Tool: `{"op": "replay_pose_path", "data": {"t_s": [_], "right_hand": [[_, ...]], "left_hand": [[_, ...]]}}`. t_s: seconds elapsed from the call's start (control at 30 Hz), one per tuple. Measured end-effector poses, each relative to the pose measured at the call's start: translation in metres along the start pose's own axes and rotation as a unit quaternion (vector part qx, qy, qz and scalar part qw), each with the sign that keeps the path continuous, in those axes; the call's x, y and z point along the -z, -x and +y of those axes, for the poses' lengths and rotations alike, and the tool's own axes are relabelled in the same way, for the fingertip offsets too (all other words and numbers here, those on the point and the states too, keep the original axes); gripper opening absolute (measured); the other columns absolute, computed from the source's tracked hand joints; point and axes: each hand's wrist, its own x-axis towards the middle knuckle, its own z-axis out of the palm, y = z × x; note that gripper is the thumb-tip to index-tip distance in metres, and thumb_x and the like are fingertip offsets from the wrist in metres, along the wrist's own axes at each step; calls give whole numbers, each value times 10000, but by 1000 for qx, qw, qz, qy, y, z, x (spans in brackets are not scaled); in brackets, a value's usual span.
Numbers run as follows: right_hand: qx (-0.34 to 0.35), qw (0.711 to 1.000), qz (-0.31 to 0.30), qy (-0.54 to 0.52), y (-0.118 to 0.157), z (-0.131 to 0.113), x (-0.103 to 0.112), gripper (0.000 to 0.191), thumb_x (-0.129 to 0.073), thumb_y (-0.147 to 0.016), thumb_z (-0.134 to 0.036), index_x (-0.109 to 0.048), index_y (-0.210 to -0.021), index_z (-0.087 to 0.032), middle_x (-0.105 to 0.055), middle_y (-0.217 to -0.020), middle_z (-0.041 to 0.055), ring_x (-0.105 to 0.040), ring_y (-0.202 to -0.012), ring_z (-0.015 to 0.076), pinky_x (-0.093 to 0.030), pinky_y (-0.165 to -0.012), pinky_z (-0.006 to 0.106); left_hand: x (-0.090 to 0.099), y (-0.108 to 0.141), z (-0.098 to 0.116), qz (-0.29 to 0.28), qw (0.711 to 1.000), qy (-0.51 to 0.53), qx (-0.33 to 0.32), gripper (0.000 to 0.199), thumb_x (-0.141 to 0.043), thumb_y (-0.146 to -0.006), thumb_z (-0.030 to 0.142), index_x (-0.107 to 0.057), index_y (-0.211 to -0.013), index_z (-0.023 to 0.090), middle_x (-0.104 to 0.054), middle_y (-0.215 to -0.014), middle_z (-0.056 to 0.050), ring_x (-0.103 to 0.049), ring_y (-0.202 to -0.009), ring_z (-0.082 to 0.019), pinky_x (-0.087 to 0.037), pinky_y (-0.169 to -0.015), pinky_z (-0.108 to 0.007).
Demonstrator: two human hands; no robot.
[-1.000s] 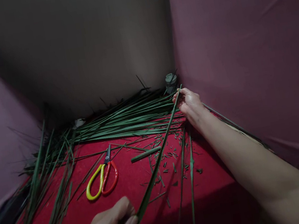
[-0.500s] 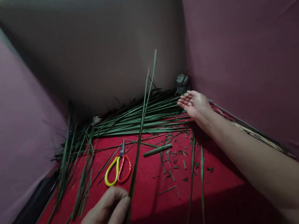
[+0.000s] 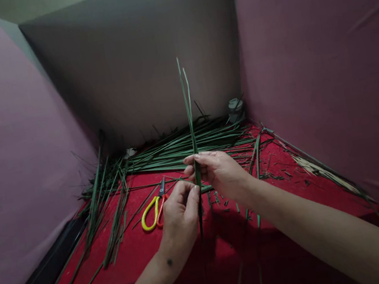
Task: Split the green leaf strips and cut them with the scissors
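A long green leaf strip (image 3: 192, 127), split into thin tips at its top, stands nearly upright in front of me. My left hand (image 3: 182, 211) pinches it low, between thumb and fingers. Just above, my right hand (image 3: 217, 168) closes on the same strip with thumb and fingertips. The strip's dark lower end hangs below my left hand. Behind my left hand lie scissors (image 3: 150, 215) with one yellow and one red handle loop; the red loop is partly hidden by that hand.
A heap of long green leaf strips (image 3: 163, 158) lies along the back of the red cloth (image 3: 124, 274). More strips (image 3: 101, 210) spread at left. Small cut scraps (image 3: 275, 176) and pale thin sticks (image 3: 320, 173) lie at right. A small grey container (image 3: 236, 110) stands in the back corner.
My right hand has come back from the far right side and taken hold of the leaf strip. My left hand has moved right and up, turning the strip from slanted to nearly upright.
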Motion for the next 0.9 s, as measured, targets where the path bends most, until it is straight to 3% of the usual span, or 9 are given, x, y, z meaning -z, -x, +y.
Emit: {"op": "replay_pose_path", "data": {"t_s": [0.1,0.23,0.37,0.57,0.73,0.9], "right_hand": [[9,1000,15,15,5,2,-3,176,-558,-750,-263,-654,-793,-122,-651,-633,25,-586,-531,96,-466,-552,224],[20,992,51,117,12,0,-9,143,-597,-722,-264,-650,-734,-132,-619,-569,2,-532,-459,73,-425,-473,193],[26,986,25,162,23,4,-18,150,-605,-716,-269,-623,-663,-130,-620,-548,8,-504,-412,66,-392,-427,187],[18,985,30,168,39,15,-28,142,-585,-736,-266,-599,-666,-144,-620,-526,7,-499,-391,69,-367,-395,178],[-2,987,48,153,43,18,-28,122,-587,-731,-276,-574,-698,-159,-622,-512,6,-517,-379,84,-367,-369,176],[-11,986,35,161,48,20,-36,79,-601,-704,-230,-587,-703,-152,-618,-530,-5,-506,-378,72,-369,-370,173]], "left_hand": [[-2,2,-1,-7,1000,24,-7,233,-489,-850,350,-456,-688,185,-420,-562,55,-374,-484,-82,-311,-458,-210],[8,4,11,15,998,68,-3,226,-528,-829,388,-527,-760,172,-524,-634,33,-474,-516,-83,-360,-459,-196],[24,-5,30,54,993,105,1,199,-585,-797,347,-554,-828,153,-578,-633,22,-466,-452,-62,-338,-415,-181],[32,-21,28,31,972,233,6,232,-650,-726,268,-501,-600,142,-458,-452,56,-373,-378,-38,-264,-370,-169],[34,-18,23,33,946,322,27,160,-688,-662,209,-546,-681,137,-541,-557,38,-433,-418,-40,-309,-373,-153],[42,-17,25,-17,935,351,46,124,-645,-712,204,-557,-698,118,-576,-604,6,-422,-404,-40,-299,-331,-153]]}}
